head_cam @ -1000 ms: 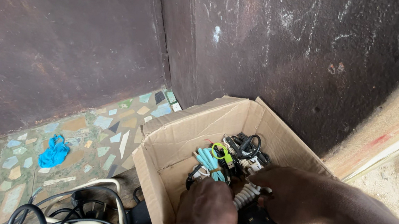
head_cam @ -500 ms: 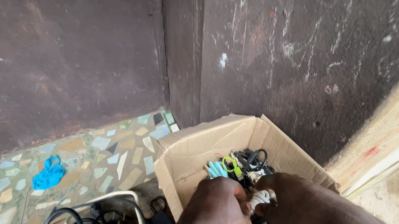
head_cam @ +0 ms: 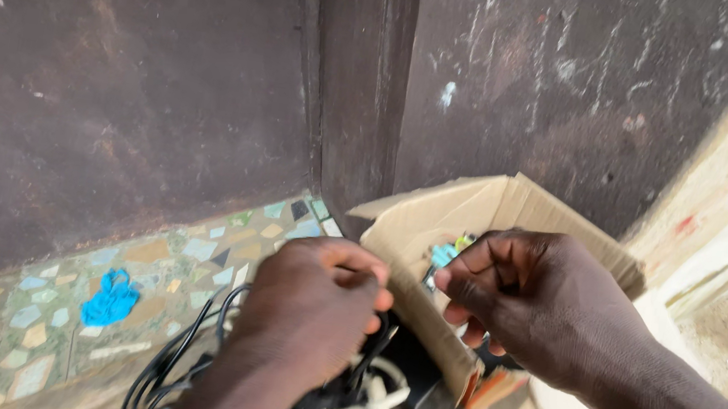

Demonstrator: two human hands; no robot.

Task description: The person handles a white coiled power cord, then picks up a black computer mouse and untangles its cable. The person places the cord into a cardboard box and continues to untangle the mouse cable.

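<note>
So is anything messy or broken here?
Yes. The cardboard box has bent, creased flaps, black and white cables lie in a tangled heap beside it under the left hand, and a crumpled blue scrap sits alone on the mosaic floor.

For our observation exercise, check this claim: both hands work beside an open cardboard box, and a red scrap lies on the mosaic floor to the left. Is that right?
Not quite. The head view shows the scrap is blue, not red. The rest holds: the left hand and right hand work beside the open cardboard box, and the scrap lies on the mosaic floor to the left.
</note>
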